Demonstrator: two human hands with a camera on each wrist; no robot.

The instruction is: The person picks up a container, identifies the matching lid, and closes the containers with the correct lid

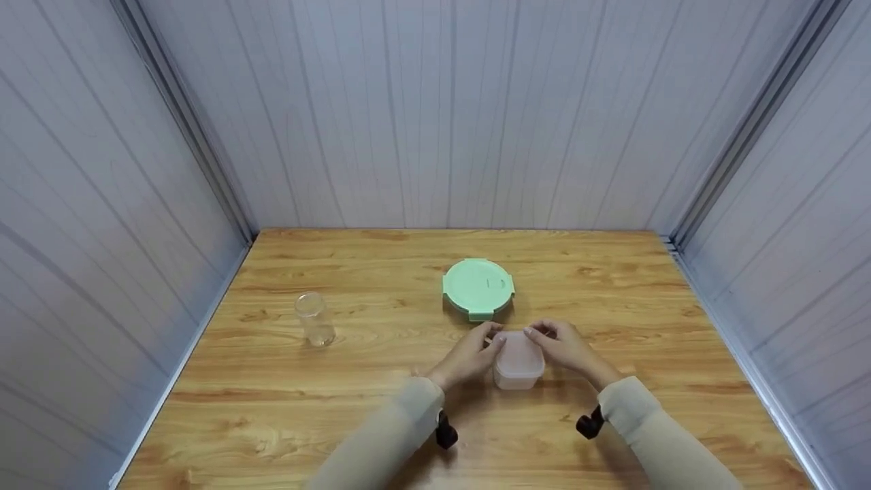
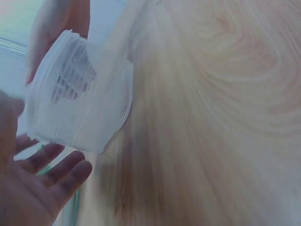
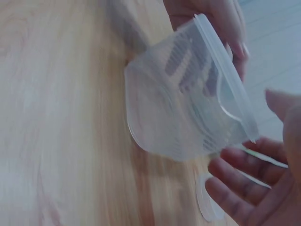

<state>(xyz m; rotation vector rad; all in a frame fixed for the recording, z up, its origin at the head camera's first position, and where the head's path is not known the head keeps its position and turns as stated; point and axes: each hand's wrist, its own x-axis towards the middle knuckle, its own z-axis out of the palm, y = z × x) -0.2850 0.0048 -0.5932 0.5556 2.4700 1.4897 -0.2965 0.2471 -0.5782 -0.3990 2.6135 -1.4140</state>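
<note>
A translucent plastic food container [image 1: 518, 367] with a lid sits upright on the table in front of me, between both hands. At its left rear corner is my left hand [image 1: 469, 355], its thumb over the lid's edge and its fingers around the side. My right hand [image 1: 566, 348] grips the opposite rear corner, thumb by the lid and fingers below the rim. Through the clear wall [image 3: 164, 94] the left fingers show faintly in the right wrist view. The left wrist view shows the container [image 2: 89, 99] with the left fingertips right at its rim.
Behind the hands lies a round container with a mint green clip lid [image 1: 479, 286]. A clear glass jar [image 1: 315, 320] stands farther left on the wooden table [image 1: 381, 265]. Pale panelled walls [image 1: 422, 116] enclose the table's back and sides.
</note>
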